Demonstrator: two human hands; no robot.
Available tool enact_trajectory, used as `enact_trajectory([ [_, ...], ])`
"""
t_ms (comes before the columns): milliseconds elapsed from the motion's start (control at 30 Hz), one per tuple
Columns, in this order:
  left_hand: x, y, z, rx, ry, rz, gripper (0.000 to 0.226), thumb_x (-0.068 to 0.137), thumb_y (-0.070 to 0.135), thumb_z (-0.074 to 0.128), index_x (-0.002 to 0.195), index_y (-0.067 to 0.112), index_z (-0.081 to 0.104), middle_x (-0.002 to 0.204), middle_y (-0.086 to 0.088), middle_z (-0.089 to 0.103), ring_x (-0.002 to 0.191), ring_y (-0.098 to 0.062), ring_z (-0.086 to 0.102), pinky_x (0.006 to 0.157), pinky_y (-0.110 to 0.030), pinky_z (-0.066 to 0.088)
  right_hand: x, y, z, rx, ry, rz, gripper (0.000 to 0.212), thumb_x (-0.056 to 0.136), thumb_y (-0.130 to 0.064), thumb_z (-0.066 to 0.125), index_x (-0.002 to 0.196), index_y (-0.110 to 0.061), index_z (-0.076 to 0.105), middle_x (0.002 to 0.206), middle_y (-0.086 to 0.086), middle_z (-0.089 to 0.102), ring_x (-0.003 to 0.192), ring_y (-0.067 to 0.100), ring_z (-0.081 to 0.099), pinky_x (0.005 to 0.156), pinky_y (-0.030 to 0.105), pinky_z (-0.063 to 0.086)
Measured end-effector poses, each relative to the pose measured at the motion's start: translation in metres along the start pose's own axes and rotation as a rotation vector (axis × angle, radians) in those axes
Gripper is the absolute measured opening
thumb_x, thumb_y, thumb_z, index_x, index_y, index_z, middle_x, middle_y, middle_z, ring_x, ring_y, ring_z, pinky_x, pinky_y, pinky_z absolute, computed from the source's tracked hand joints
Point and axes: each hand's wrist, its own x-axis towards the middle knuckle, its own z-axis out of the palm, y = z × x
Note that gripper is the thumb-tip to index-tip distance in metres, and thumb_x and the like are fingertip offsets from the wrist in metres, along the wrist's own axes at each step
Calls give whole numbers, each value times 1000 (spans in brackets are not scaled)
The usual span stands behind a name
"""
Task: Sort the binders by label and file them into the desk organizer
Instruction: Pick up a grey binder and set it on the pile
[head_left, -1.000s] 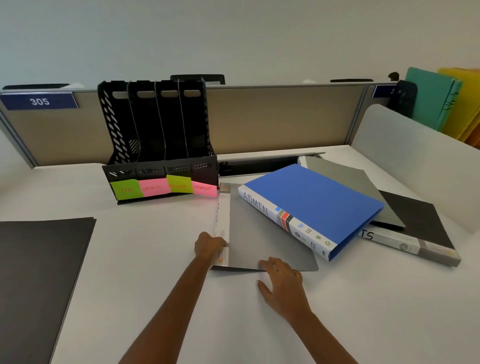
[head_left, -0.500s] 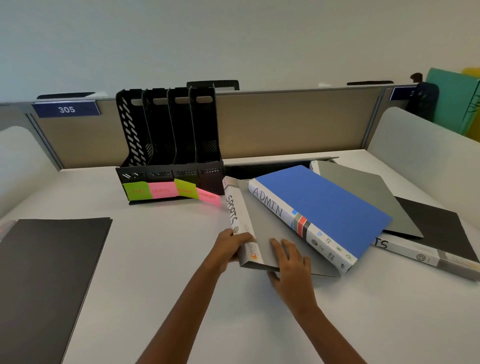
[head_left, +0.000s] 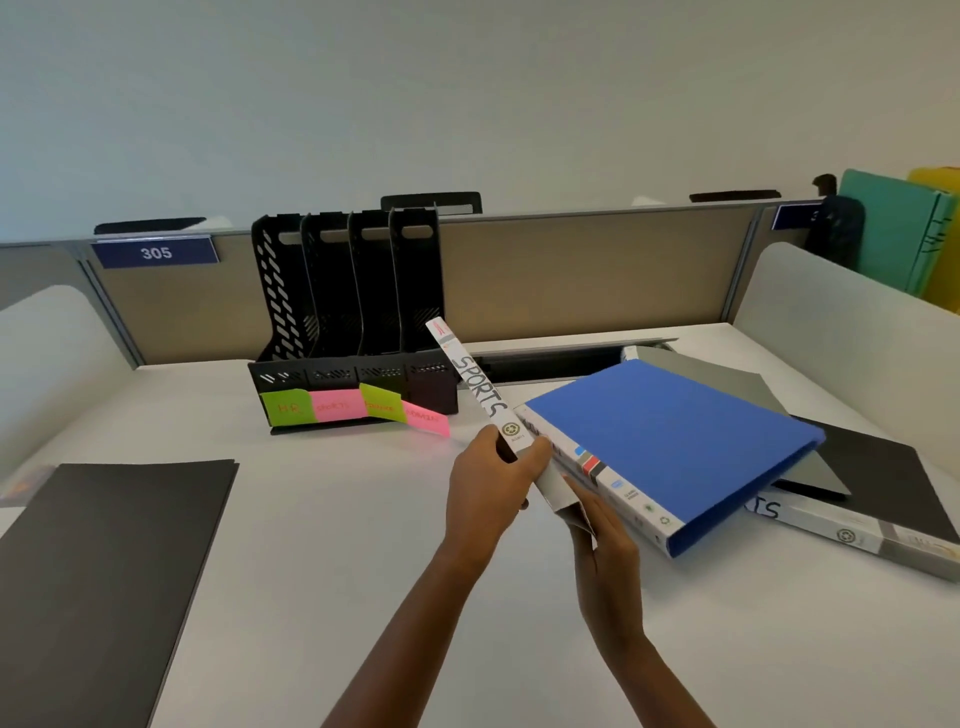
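Head view: the left hand (head_left: 485, 483) curls round the lower spine of the SPORTS binder (head_left: 478, 389); the right hand (head_left: 605, 540) presses flat-fingered on its cover, just below. Flat a second ago, it now tilts up beside the blue binder (head_left: 670, 441), likely ready for the desk organizer (head_left: 353, 332) beyond.

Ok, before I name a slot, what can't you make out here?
Head view only.
Spine label of the blue binder: covered by the SPORTS binder and the left hand.
Label of the dark-covered binder at right: the blue binder overlaps it, only RTS shows.
Writing on the green sticky notes on the organizer: too faint.
Thumb of the right hand: behind the SPORTS binder's cover.
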Motion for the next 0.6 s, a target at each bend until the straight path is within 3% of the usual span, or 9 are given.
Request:
enact_trajectory([
  [133, -10, 4, -5, 16, -37, 29, 18, 91, 38, 51, 98, 24, 44, 94, 5, 53, 68, -13, 58, 45, -9, 44, -6, -13, -2, 8, 104, -59, 38, 79, -11, 59, 117, -4, 57, 106, 11, 66, 116, 16, 42, 91, -3, 27],
  [233, -9, 5, -12, -10, -74, 21, 17, 91, 40, 49, 86, 25, 42, 90, 2, 56, 54, -9, 57, 51, -13, 46, -8, -20, 1, 2, 171, -63, 43, 73, -4, 60, 114, -12, 49, 102, 15, 66, 113, 19, 42, 88, 21, 40],
  [300, -6, 5, -20, -81, -86, -22, 22, 91, 40, 49, 98, 21, 40, 94, -2, 56, 55, -8, 58, 54, -17, 49, -12, -21, 1, 10, 160, -63, 53, 68, 5, 63, 114, -16, 46, 104, 13, 62, 111, 20, 43, 89, 19, 40],
  [367, -4, 5, -31, -166, -84, -66, 39, 90, 39, 52, 119, 18, 35, 102, -2, 52, 60, -10, 60, 55, -19, 51, -17, -21, 2, -8, 103, -73, 65, 64, 13, 70, 115, -18, 46, 108, 14, 63, 112, 20, 44, 87, 25, 44],
  [433, -3, 2, -42, -246, -74, -90, 52, 89, 33, 56, 131, 17, 29, 112, -5, 52, 74, -15, 60, 56, -21, 53, -21, -22, 6, -37, 29, -109, 70, 61, 10, 74, 118, -19, 46, 111, 13, 63, 114, 20, 44, 89, 25, 45],
  [533, -2, -6, -60, -314, -14, -102, 51, 90, 20, 56, 134, 14, 30, 131, -10, 49, 102, -23, 58, 71, -31, 55, -21, -32, 11, -51, -120, -174, 55, 75, -18, 65, 125, -26, 45, 116, 8, 63, 117, 15, 45, 99, 11, 30],
  [600, -2, -14, -73, -338, 42, -106, 49, 91, 15, 52, 136, 13, 32, 131, -11, 51, 111, -27, 56, 84, -38, 53, -20, -41, 12, -1, -295, -173, 52, 83, -48, 51, 133, -48, 34, 129, -9, 53, 122, -1, 41, 100, 5, 33],
])
